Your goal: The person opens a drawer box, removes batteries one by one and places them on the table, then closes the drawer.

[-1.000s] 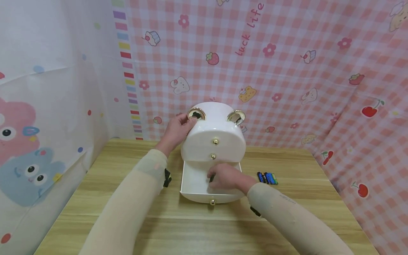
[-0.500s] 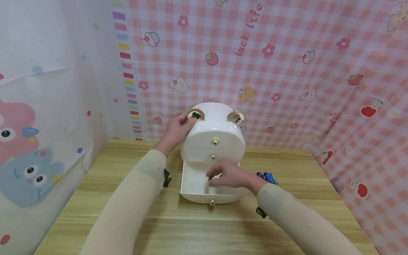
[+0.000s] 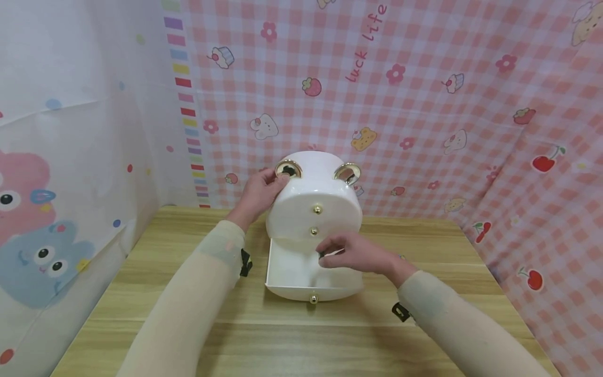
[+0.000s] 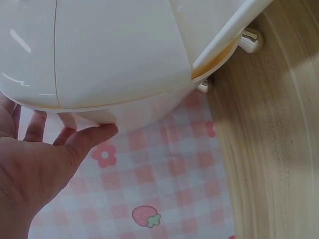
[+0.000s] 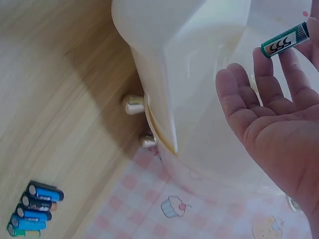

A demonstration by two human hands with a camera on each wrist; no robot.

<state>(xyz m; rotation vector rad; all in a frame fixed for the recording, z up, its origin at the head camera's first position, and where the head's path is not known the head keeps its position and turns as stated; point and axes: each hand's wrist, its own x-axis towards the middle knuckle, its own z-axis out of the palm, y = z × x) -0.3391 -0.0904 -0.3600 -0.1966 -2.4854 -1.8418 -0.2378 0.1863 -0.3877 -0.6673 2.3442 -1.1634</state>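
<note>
A white storage box (image 3: 325, 180) with gold knobs and two gold-rimmed ears stands on the table, its lowest drawer (image 3: 288, 267) pulled out. My left hand (image 3: 260, 192) rests on the box's left side near the ear, fingers against the smooth wall in the left wrist view. Over the drawer, my right hand (image 3: 360, 254) pinches a green battery (image 5: 285, 41) marked 555 between thumb and fingers. Several batteries (image 5: 36, 204), mostly blue, lie in a row on the table right of the box; in the head view the right arm hides nearly all of them.
The wooden table (image 3: 292, 345) ends at a pink checked cloth (image 3: 405, 104) behind and to the right. A white printed cloth (image 3: 80, 131) hangs on the left. Gold feet (image 5: 133, 104) hold the box off the table.
My right hand has lifted up out of the drawer and shifted right with the battery pinched in it, covering the row of batteries. My left hand stays on the box.
</note>
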